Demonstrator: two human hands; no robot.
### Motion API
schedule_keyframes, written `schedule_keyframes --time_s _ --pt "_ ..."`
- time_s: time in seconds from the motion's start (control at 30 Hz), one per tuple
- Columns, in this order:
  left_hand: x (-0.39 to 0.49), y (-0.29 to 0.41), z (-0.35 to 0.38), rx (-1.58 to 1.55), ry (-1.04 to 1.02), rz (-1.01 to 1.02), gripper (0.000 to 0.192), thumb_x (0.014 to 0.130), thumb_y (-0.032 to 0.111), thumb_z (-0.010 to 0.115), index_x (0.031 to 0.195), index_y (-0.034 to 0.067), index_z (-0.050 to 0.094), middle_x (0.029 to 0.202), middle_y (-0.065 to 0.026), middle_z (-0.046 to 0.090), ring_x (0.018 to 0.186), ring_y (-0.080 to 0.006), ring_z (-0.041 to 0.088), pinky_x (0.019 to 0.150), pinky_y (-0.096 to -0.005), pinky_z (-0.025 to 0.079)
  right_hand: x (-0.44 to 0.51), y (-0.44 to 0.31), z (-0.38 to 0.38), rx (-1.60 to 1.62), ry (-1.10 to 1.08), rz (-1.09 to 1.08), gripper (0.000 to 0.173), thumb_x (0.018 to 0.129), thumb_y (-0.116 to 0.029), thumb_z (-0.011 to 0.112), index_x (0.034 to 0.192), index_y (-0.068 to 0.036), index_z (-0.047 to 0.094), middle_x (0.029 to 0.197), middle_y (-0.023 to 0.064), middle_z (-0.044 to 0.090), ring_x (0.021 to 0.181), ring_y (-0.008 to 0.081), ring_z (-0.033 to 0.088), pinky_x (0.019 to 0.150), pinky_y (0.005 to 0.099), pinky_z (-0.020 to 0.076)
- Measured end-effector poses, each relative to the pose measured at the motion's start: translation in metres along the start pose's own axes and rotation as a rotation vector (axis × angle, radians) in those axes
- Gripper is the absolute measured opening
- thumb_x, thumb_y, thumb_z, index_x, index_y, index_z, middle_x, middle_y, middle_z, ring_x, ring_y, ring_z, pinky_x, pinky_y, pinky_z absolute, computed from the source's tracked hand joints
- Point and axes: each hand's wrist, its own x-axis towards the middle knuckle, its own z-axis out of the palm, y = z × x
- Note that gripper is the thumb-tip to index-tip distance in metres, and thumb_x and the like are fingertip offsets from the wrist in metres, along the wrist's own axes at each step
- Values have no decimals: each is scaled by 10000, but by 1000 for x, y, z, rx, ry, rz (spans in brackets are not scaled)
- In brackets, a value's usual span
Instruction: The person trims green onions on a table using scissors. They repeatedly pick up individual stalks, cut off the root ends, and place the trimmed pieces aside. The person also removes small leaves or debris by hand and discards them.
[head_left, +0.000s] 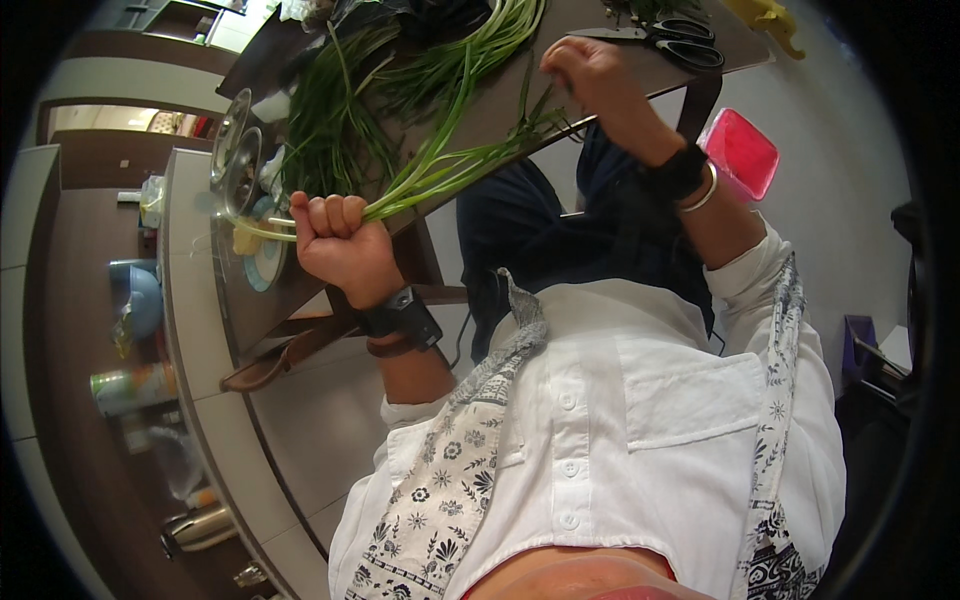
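My left hand (341, 244) is closed in a fist around a few green onion stalks (442, 169). Their pale ends stick out to the left of the fist, and the green leaves spread right along the table's near edge. My right hand (592, 71) is raised above the right part of the table, fingertips drawn together. Whether a scrap of leaf sits between those fingertips is too blurred to tell. Beside this hand lie scissors (675, 43) with black handles. A loose heap of green onions (330, 112) lies beyond my left hand, and another bunch (495, 37) lies farther back.
On the brown table's (480, 101) left side are metal bowls (244, 169) and a blue-rimmed plate (260, 274) with a yellowish piece on it. A pink plastic container (742, 154) is below, at right. Along the left, a counter holds a metal kettle (201, 527) and a can (131, 388).
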Motion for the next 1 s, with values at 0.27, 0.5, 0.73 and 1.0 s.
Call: schedule_keyframes --time_s 0.27,0.5,0.73,1.0 --pt "5 10 -12 -124 72 -60 183 1024 110 448 894 19 539 568 40 217 472 -92 178 464 -261 194 29 8 -53 235 -128 202 259 1019 -309 538 916 -83 611 716 -30 541 529 33 328 502 201 282" --pt "6 9 -11 -150 112 -27 178 1021 109 459 885 25 538 561 43 220 469 -90 174 460 -267 188 22 1 -8 -274 -448 -295 246 991 -219 606 1057 -3 703 804 31 661 666 91 565 624 240 465" --pt "5 9 -8 -142 126 -27 173 1019 111 469 886 27 541 562 43 219 475 -91 174 461 -266 186 15 -6 35 -324 -587 -320 267 901 -257 720 1017 -17 740 870 98 721 713 190 649 682 319 527" --pt "3 17 -7 -43 142 43 202 1043 142 436 893 39 525 578 28 187 498 -101 145 469 -268 172 34 -8 22 -486 -650 -449 215 888 -215 721 985 -24 726 841 92 698 726 205 646 701 331 522"
